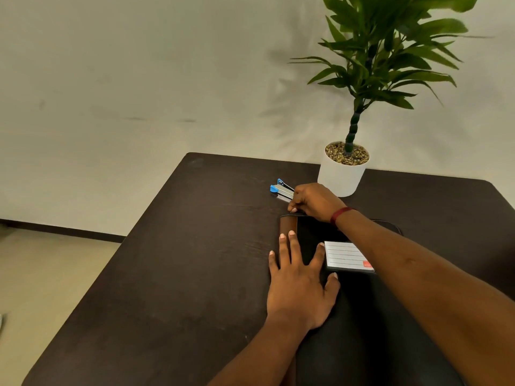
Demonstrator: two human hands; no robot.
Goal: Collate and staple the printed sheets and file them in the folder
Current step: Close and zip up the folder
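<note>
Hands (302, 285) press flat, smooth black folder (359, 307).

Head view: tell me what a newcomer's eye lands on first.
Two hands on a black folder on the dark table: the left hand flat on it, the right hand pinching its far corner. Next, the potted plant at the far edge, and the blue stapler beside it.

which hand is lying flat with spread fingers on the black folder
The left hand, palm down and fingers spread on the closed black folder. The right hand is curled instead, pinching the folder's far corner near the blue stapler.
</note>
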